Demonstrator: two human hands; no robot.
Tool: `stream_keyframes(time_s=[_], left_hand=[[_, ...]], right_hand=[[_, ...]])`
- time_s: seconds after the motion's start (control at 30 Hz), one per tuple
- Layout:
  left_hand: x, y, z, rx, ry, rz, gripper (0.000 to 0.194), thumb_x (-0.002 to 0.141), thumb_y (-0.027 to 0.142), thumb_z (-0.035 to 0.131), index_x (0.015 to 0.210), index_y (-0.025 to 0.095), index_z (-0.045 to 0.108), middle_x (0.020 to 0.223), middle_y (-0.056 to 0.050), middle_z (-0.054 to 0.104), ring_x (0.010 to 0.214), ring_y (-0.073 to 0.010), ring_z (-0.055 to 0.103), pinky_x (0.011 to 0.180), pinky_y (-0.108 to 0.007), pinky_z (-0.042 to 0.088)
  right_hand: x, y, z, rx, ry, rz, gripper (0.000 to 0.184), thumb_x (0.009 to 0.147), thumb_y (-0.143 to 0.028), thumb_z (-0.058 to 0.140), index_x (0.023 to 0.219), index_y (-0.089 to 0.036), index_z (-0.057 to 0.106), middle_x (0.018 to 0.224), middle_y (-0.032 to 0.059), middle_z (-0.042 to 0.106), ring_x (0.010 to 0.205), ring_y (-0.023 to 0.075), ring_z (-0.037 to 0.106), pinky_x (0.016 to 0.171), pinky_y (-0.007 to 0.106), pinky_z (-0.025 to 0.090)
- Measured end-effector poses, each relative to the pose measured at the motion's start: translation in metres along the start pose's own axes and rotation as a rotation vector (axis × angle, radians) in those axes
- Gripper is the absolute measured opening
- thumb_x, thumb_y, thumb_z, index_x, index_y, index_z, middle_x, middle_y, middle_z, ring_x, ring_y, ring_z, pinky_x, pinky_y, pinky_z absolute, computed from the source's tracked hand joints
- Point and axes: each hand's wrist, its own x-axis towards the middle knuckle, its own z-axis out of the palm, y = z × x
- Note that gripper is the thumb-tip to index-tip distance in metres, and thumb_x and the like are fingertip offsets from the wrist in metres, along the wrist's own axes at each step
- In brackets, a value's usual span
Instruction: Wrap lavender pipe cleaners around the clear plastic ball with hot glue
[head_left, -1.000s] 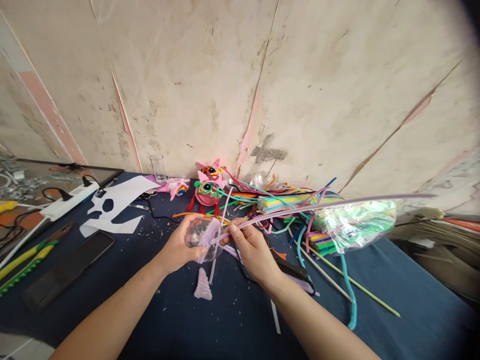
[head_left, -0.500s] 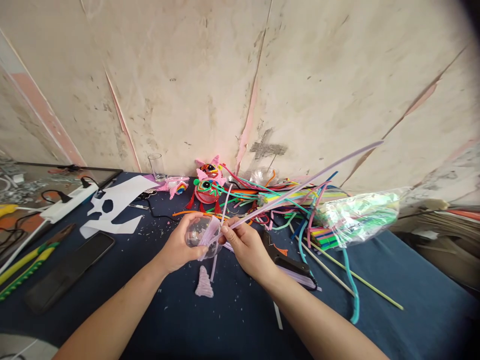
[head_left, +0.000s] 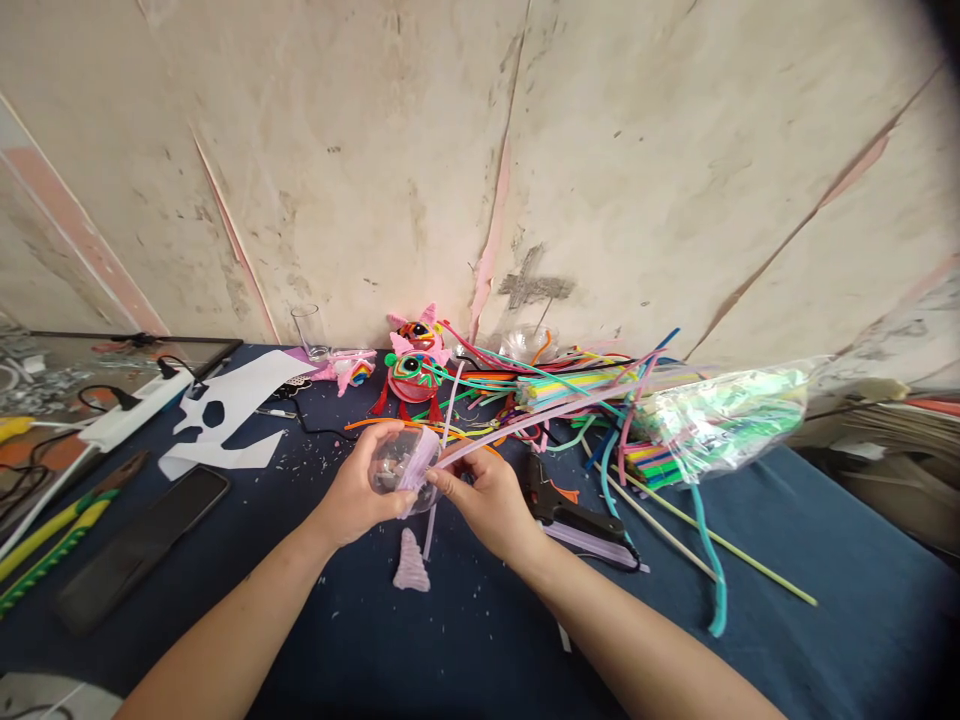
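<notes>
Two hands [head_left: 358, 497] [head_left: 487, 500] are flanking one clear ball [head_left: 386, 472]; two red figures [head_left: 414, 372] [head_left: 425, 331] are resting at its twelve o'clock, one glass [head_left: 307, 326] at eleven, one glue gun [head_left: 581, 515] at three, one lilac triangle [head_left: 410, 565] at six.

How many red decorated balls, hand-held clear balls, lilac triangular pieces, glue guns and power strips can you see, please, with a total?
Red decorated balls: 2
Hand-held clear ball: 1
Lilac triangular piece: 1
Glue gun: 1
Power strip: 1
Total: 6

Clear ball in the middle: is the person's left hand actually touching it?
Touching. The head view shows the left hand curled around the clear ball, holding it between fingers and thumb.
</notes>
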Motion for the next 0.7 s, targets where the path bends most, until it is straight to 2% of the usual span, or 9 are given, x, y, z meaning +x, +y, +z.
stream_keyframes(time_s=[0.3, 0.7], left_hand=[[0.0002, -0.0012, -0.0003, 0.032, -0.008, 0.027, 0.064, 0.061, 0.017, 0.073, 0.12, 0.026, 0.048, 0.131, -0.008, 0.051, 0.131, -0.0308, 0.041, 0.1, -0.041, 0.042], [0.0017, 0.0018, 0.0034, 0.024, 0.007, -0.002, 0.056, 0.063, 0.017, 0.071, 0.114, 0.025, 0.049, 0.124, -0.007, 0.055, 0.126, -0.0287, 0.047, 0.097, -0.039, 0.044]], right_hand=[[-0.0019, 0.0018, 0.0046, -0.005, 0.059, -0.022, 0.017, 0.074, -0.033, 0.065, 0.067, -0.018, 0.061, 0.056, -0.0029, 0.054, 0.053, 0.0118, 0.047, 0.053, 0.024, 0.04], [-0.0048, 0.0048, 0.0066, -0.037, 0.055, -0.013, 0.02, 0.076, -0.035, 0.064, 0.065, -0.019, 0.059, 0.057, -0.0026, 0.053, 0.054, 0.012, 0.047, 0.053, 0.024, 0.04]])
